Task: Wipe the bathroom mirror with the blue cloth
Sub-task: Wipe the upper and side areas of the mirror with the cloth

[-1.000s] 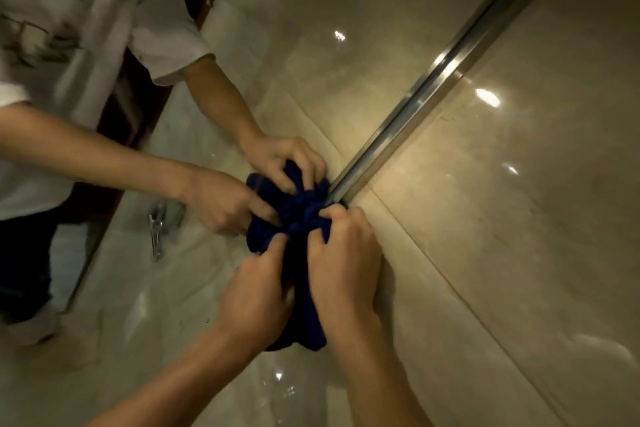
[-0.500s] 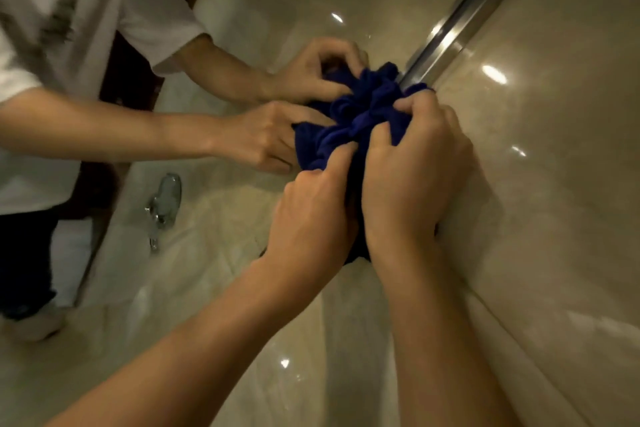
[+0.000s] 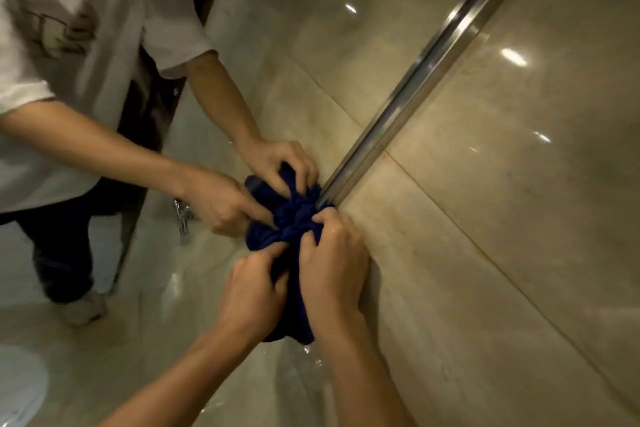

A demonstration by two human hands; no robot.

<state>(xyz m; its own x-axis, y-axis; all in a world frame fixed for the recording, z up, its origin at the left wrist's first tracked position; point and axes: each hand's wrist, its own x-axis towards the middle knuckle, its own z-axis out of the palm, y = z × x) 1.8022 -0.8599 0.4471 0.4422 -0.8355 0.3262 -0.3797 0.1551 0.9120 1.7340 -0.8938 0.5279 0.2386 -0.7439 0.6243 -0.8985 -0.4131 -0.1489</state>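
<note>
The cloth (image 3: 294, 218), bunched into a dark blue wad, is pressed flat against the mirror (image 3: 242, 374) right beside the metal edge strip (image 3: 415, 80), low along that strip; half a second ago the wad was held higher along the same strip, and a second ago it was low again, much as now. From this, an up-and-down stroke along the mirror's edge is judged to be under way, so the wiping itself is in hand and the strip-side margin is being covered, while the wide glass to the left appears not yet reached. The left hand (image 3: 252, 291) is curled on the lower part of the cloth, thumb and fingers pinching folds; the right hand (image 3: 332, 260) is clamped over the upper part, fingertips dug into the fabric just beside the strip. In the glass the person's reflection (image 3: 86, 80) is seen, its two hands meeting the same wad from the other side. To the right of the strip a glossy tiled wall (image 3: 502, 218) is lit by small highlights. A chrome fitting (image 3: 181, 215) is reflected left of the cloth, and a pale rounded object (image 3: 17, 392) sits at the lower left corner; what it is cannot be told. The raised strip is judged the one obstruction, since the cloth may snag there.
</note>
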